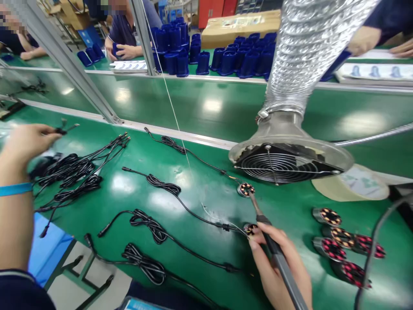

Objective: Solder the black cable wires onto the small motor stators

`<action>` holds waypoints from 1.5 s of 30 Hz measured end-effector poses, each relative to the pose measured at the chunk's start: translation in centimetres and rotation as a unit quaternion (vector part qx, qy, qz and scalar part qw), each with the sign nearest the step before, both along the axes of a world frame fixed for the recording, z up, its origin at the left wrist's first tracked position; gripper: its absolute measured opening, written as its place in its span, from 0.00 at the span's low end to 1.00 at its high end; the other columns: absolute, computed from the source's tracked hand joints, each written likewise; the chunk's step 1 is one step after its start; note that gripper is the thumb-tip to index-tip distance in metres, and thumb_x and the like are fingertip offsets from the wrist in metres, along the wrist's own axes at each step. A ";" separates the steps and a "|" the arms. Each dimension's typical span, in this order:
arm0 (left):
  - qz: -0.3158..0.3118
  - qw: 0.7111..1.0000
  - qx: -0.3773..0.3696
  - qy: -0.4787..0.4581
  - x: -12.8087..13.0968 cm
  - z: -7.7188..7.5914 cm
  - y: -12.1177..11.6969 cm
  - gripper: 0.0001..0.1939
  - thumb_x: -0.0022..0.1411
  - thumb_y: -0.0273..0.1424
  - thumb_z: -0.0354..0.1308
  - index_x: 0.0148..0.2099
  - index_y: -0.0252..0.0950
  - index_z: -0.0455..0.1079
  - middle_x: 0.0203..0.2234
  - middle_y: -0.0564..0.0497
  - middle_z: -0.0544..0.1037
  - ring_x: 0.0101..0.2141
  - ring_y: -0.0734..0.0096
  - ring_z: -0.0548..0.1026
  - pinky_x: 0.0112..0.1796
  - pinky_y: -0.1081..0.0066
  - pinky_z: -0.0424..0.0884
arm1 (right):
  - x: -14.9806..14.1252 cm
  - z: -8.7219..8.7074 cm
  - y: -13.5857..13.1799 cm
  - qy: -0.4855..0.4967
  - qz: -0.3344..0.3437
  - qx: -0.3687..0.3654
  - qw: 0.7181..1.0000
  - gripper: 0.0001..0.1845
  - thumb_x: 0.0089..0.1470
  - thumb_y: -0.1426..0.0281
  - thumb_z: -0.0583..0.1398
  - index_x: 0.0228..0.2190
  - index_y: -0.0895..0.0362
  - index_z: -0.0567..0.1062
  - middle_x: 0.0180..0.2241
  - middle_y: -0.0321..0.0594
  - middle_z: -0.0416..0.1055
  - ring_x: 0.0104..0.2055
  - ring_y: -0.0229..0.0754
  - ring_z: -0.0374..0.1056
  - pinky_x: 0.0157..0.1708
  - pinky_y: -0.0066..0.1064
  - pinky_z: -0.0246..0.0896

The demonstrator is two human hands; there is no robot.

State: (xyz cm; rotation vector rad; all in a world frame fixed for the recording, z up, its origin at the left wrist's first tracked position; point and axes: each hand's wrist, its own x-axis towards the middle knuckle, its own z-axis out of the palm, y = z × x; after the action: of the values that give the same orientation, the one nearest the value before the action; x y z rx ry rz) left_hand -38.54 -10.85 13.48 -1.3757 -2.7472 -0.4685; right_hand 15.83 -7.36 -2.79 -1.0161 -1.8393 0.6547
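Observation:
My right hand (279,267) is closed round a soldering iron (274,247) at the bottom right; its tip reaches up to a small round LED board (245,189) wired to a black cable. A second round board (250,229) lies against my fingertips, joined to another cable (180,202). My left hand (27,142), with a blue wristband, is at the far left, pinching the plug end of a black cable (66,129) above a heap of bundled black cables (74,176). A thin solder wire (171,107) hangs down towards the boards.
A fume extractor fan (284,161) on a silver flexible duct (303,56) hangs just above the boards. Several round LED modules (342,239) lie at the right. More coiled cables (145,224) lie on the green bench. Blue plastic housings (226,56) and other people's hands are beyond the conveyor.

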 end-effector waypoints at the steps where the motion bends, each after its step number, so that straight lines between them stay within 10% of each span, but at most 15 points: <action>1: 0.017 1.000 -0.012 -0.002 -0.7 -1.6 0.5 0.19 0.63 0.48 0.63 0.33 0.37 0.70 0.25 0.56 0.69 0.32 0.68 0.69 0.41 0.65 0.68 | 0.0 -0.1 0.0 -0.002 -0.003 0.002 1.000 0.17 0.60 0.76 0.62 0.50 0.53 0.74 0.32 0.34 0.75 0.36 0.36 0.73 0.39 0.23 0.72; 7: -0.001 0.998 -0.045 -0.037 -2.1 -7.9 3.6 0.26 0.51 0.56 0.65 0.29 0.39 0.64 0.23 0.56 0.62 0.29 0.71 0.57 0.35 0.68 0.56 | -0.1 -0.3 0.1 -0.010 -0.015 0.028 0.999 0.18 0.59 0.77 0.61 0.50 0.52 0.75 0.31 0.34 0.75 0.35 0.37 0.74 0.37 0.26 0.73; 11: -0.016 1.000 -0.022 -0.003 1.1 -5.0 4.2 0.23 0.58 0.53 0.61 0.34 0.39 0.62 0.31 0.53 0.63 0.37 0.65 0.63 0.46 0.63 0.60 | -0.3 -0.1 0.1 0.000 -0.017 0.023 1.000 0.19 0.59 0.79 0.61 0.50 0.51 0.75 0.32 0.35 0.75 0.33 0.39 0.74 0.34 0.29 0.73; 16: -0.197 0.978 0.068 0.007 15.5 -3.3 5.9 0.06 0.67 0.32 0.55 0.44 0.37 0.71 0.34 0.54 0.71 0.34 0.72 0.68 0.39 0.69 0.65 | -1.1 0.5 0.0 0.004 -0.031 0.018 0.999 0.23 0.57 0.81 0.60 0.50 0.48 0.75 0.32 0.35 0.75 0.34 0.40 0.74 0.34 0.32 0.73; 19: -0.570 0.818 0.034 -0.074 25.4 -5.9 5.9 0.08 0.71 0.27 0.53 0.47 0.37 0.73 0.41 0.51 0.77 0.43 0.69 0.73 0.45 0.69 0.68 | -1.2 0.4 0.0 0.021 -0.034 0.009 0.999 0.24 0.57 0.81 0.59 0.51 0.47 0.74 0.35 0.35 0.74 0.36 0.40 0.73 0.37 0.33 0.73; 22: -0.687 0.724 0.019 -0.061 32.2 -9.5 5.5 0.08 0.71 0.25 0.54 0.47 0.35 0.74 0.41 0.47 0.78 0.41 0.63 0.72 0.42 0.65 0.69 | -1.0 0.4 0.1 0.021 -0.026 0.004 0.999 0.26 0.57 0.82 0.58 0.53 0.47 0.72 0.36 0.36 0.75 0.38 0.40 0.72 0.40 0.34 0.73; 30: -0.686 0.717 0.123 0.020 34.8 -13.2 6.2 0.13 0.73 0.25 0.51 0.37 0.33 0.75 0.30 0.48 0.77 0.32 0.62 0.70 0.32 0.62 0.63 | -0.8 0.7 0.2 0.024 -0.017 -0.004 1.000 0.24 0.58 0.82 0.57 0.52 0.48 0.70 0.34 0.33 0.76 0.37 0.40 0.71 0.42 0.36 0.70; 38: -0.582 0.768 -0.012 -0.267 35.1 -13.0 6.2 0.09 0.67 0.22 0.56 0.36 0.35 0.76 0.33 0.52 0.78 0.35 0.73 0.76 0.39 0.72 0.70 | 0.7 0.7 0.8 -0.007 -0.006 -0.023 1.000 0.24 0.60 0.79 0.56 0.55 0.48 0.69 0.36 0.33 0.78 0.43 0.44 0.71 0.49 0.41 0.67; 45: -0.531 0.784 -0.057 -0.315 35.3 -13.4 6.8 0.10 0.63 0.29 0.55 0.32 0.37 0.76 0.31 0.52 0.77 0.33 0.71 0.74 0.34 0.71 0.69 | 1.2 0.1 1.0 -0.060 0.021 -0.030 0.998 0.26 0.60 0.78 0.56 0.57 0.46 0.67 0.39 0.33 0.78 0.47 0.45 0.70 0.54 0.45 0.64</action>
State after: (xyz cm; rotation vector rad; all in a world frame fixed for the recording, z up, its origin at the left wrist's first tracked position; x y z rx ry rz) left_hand -3.24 -4.06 0.11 -3.2349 -1.9822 -0.9082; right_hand 17.01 -6.40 -2.65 -1.0780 -1.9600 0.6911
